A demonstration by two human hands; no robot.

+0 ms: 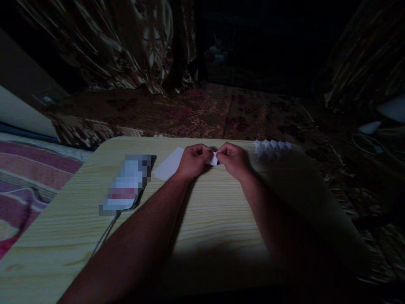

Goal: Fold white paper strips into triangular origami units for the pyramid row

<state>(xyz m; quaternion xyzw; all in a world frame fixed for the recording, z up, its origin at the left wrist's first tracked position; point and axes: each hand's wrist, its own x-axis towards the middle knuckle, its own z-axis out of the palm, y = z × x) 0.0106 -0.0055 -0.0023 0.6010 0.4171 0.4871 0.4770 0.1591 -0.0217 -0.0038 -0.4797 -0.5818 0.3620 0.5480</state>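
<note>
A small piece of folded white paper point(213, 159) is pinched between my two hands, just above the wooden table. My left hand point(193, 161) has its thumb and fingers closed on the paper's left side. On the other side, the fingertips of my right hand point(233, 159) grip its edge; part of the paper is hidden behind the fingers. Partly behind my left hand lies a white sheet of paper point(169, 164). To the right of my right hand stand several small folded paper pieces point(272, 145), grouped in rows near the table's far edge.
At the left of the pale wooden table point(218, 219) lies a phone point(128, 183), blurred out, with a white cable point(101, 240) running from it. A striped bedspread point(34, 169) is at the left. Beyond the table are a patterned cloth surface point(202, 109) and curtains point(136, 42).
</note>
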